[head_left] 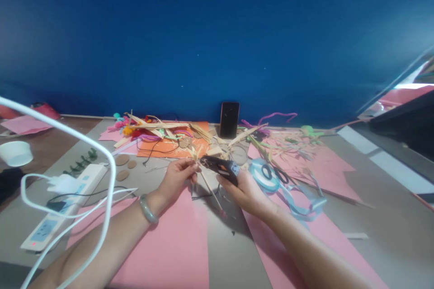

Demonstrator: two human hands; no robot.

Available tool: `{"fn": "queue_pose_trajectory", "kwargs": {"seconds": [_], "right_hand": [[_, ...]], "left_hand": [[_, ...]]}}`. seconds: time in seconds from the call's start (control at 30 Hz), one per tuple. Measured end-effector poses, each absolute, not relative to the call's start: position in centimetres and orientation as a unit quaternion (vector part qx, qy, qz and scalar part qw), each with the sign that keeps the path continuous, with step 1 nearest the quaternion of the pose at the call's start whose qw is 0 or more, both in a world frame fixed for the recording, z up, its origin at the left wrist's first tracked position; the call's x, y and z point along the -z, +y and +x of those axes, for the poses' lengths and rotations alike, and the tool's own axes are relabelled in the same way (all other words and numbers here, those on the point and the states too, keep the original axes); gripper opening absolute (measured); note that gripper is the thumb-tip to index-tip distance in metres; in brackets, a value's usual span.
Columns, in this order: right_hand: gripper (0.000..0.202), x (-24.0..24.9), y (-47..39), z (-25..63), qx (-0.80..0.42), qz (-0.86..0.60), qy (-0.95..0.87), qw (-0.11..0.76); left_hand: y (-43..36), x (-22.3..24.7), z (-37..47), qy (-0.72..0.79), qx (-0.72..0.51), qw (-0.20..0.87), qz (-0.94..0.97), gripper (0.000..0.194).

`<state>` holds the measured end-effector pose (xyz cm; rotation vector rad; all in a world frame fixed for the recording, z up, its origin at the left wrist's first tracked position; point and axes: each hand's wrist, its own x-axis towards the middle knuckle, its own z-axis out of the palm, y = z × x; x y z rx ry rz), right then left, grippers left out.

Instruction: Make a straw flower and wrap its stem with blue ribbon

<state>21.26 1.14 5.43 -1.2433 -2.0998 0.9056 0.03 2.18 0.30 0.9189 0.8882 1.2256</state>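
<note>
My left hand (pixel 181 172), with a bracelet at the wrist, pinches a pale straw-coloured flower (pixel 194 153) made of dry strips. A thin stick (pixel 212 192) slants down from beside the fingertips to a pinkish end. My right hand (pixel 249 192) is wrapped round a black glue gun (pixel 220 167), its nozzle pointing left, close to the flower. Whether the nozzle touches the flower I cannot tell. Below the hands, pink paper sheets (pixel 169 244) lie on the grey table.
A phone (pixel 229 120) leans on the blue wall. Dry strips and pipe cleaners (pixel 158 128) lie on orange paper. Blue ribbon (pixel 264 176) and black scissors (pixel 281 175) are right. Left are a power strip (pixel 68 207), white cable (pixel 110 189), round discs (pixel 122 174) and cup (pixel 16 153).
</note>
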Motion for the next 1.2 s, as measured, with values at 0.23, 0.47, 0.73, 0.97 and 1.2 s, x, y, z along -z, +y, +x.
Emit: {"fn": "queue_pose_trajectory", "kwargs": {"seconds": [0.23, 0.47, 0.73, 0.97, 1.2], "right_hand": [[0.036, -5.26, 1.16, 21.26, -0.342, -0.468, -0.774, 0.255], [0.036, -5.29, 1.12, 21.19, -0.339, -0.466, -0.778, 0.249], [0.034, -5.67, 1.05, 21.03, -0.344, -0.461, -0.78, 0.245], [0.033, -5.45, 1.03, 21.09, -0.34, -0.462, -0.782, 0.244], [0.031, -5.49, 1.08, 21.07, -0.337, -0.458, -0.786, 0.242]], "left_hand": [[2.41, 0.19, -0.07, 0.389, -0.547, 0.625, 0.399, 0.021], [2.39, -0.12, 0.07, 0.389, -0.551, 0.624, 0.395, 0.021], [2.36, -0.25, 0.12, 0.393, -0.553, 0.616, 0.4, 0.02], [2.37, -0.46, 0.22, 0.391, -0.559, 0.617, 0.394, 0.023], [2.35, -0.37, 0.17, 0.383, -0.556, 0.624, 0.394, 0.02]]}}
